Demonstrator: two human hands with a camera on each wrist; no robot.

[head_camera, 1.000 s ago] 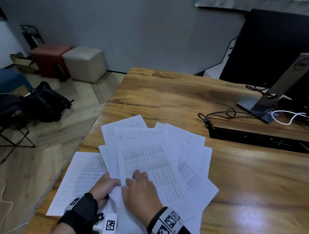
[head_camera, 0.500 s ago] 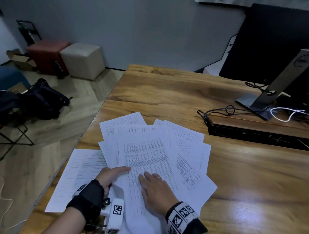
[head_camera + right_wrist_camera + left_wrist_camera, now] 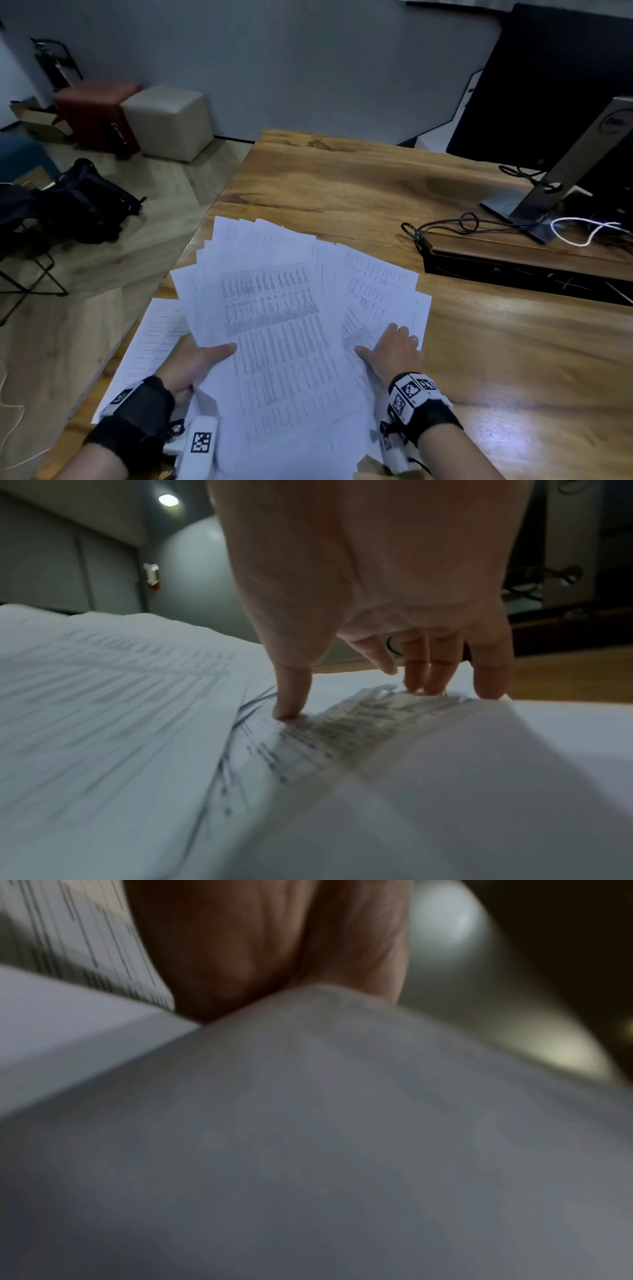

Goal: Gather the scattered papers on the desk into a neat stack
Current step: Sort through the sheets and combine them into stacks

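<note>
A loose fan of white printed papers lies near the desk's front left corner. My left hand holds the fan's left side, thumb on top and fingers hidden beneath. In the left wrist view, blurred papers fill the picture below my left hand. My right hand rests flat on the right-hand sheets, its fingers spread and straight. The right wrist view shows my right hand with fingertips pressing the papers. One separate sheet lies further left, partly under the fan.
The wooden desk ends close to the left of the papers. A black cable slot, looped cables and a monitor stand sit at the right rear. On the floor to the left are two stools and a black bag.
My right hand slid from the middle of the top sheet to the right-hand sheets. My left thumb now lies across the fan's left side, and the sheets have shifted toward me.
</note>
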